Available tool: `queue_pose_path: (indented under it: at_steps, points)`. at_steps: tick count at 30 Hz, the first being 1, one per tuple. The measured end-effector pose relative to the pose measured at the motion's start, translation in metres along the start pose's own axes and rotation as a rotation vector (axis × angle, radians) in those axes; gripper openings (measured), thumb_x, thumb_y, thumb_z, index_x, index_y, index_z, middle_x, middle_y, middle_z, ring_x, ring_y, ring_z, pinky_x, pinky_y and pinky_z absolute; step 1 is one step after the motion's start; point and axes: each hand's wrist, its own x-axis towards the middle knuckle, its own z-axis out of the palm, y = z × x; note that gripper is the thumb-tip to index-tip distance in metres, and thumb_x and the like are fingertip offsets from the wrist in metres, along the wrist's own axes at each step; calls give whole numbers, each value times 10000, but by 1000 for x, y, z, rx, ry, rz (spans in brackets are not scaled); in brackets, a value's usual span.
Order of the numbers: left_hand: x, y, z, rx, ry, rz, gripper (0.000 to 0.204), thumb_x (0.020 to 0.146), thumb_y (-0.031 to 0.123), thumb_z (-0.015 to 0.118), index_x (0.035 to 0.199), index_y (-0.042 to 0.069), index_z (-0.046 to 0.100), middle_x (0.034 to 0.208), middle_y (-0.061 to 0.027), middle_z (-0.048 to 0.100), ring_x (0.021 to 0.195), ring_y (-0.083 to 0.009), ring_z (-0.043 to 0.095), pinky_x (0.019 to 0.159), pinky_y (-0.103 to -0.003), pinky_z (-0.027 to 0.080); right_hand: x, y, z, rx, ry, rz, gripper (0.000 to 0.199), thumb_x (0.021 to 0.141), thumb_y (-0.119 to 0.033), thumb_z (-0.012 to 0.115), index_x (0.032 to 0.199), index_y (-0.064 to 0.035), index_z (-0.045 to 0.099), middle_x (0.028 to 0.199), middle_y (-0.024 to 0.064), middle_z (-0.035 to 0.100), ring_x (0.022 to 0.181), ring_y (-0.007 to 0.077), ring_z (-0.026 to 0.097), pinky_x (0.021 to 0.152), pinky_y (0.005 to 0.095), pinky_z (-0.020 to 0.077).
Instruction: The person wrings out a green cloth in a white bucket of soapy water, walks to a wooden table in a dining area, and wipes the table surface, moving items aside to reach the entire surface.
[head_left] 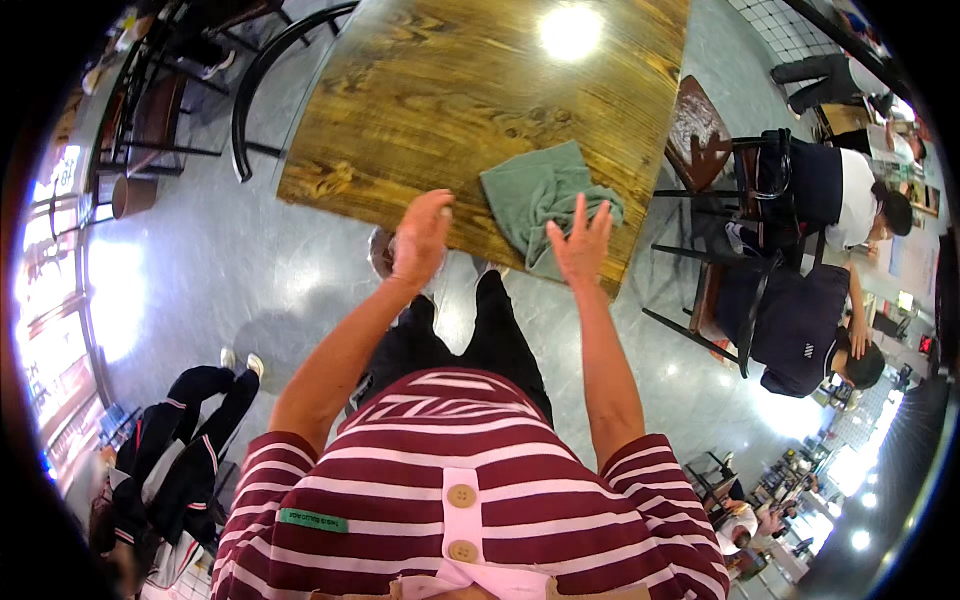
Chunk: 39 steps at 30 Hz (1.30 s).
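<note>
Striped shirt (455, 500), right hand (580, 245) spread over green cloth (535, 195), left hand (420, 240) open beside it, wooden table (430, 90)

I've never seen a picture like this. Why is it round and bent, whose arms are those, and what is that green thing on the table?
The picture comes from a wide fisheye camera worn on a person's head, looking down, so straight edges curve near the rim. The two bare arms rising from the bottom belong to that person, in a red and white striped shirt. The left hand is open at the near edge of a wooden table and holds nothing. The right hand is open too, fingers spread, at a crumpled green cloth lying on the table's near corner. Whether it touches the cloth is hard to tell. Other people sit at the sides.
</note>
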Motion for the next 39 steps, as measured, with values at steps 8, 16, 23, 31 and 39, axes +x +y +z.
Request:
queue_pose_path:
  at_steps: [8, 16, 23, 31, 39]
  points:
    - [36, 32, 135, 620, -491, 230, 589, 954, 382, 464, 1449, 82, 356, 1550, -127, 258, 1448, -294, 192, 1150, -502, 143, 5, -7, 11, -185, -82, -199, 641, 885, -326, 590, 1446, -107, 372, 1542, 230, 206, 1426, 404, 186, 1104, 562, 190]
    - [18, 59, 171, 775, -743, 222, 666, 944, 498, 423, 1489, 134, 305, 1559, -102, 247, 1439, -296, 212, 1148, -510, 126, 8, 52, -20, -5, -182, -160, 658, 865, -278, 598, 1444, -72, 364, 1517, 275, 226, 1404, 434, 216, 1105, 566, 193]
    - [181, 53, 257, 757, -443, 283, 532, 971, 405, 436, 1462, 217, 359, 1526, -75, 319, 1411, -287, 269, 1128, -512, 173, 192, 77, -19, -46, 26, -182, 594, 877, -299, 605, 1416, -126, 424, 1526, 214, 246, 1407, 390, 232, 1109, 570, 202]
    - [369, 43, 367, 668, -141, 379, 490, 953, 379, 415, 1389, 162, 467, 1489, -145, 369, 1387, -334, 308, 1125, -534, 207, 400, 131, 3, -110, 318, -326, 508, 926, -356, 525, 1401, -194, 445, 1505, 168, 308, 1391, 371, 270, 1099, 581, 209]
    - [494, 33, 420, 678, -310, 370, 474, 945, 347, 413, 1351, 119, 504, 1463, -171, 402, 1370, -352, 336, 1128, -537, 224, 541, 137, -4, -241, 378, -156, 458, 927, -366, 458, 1289, -105, 561, 1441, 175, 414, 1327, 343, 368, 1082, 526, 273]
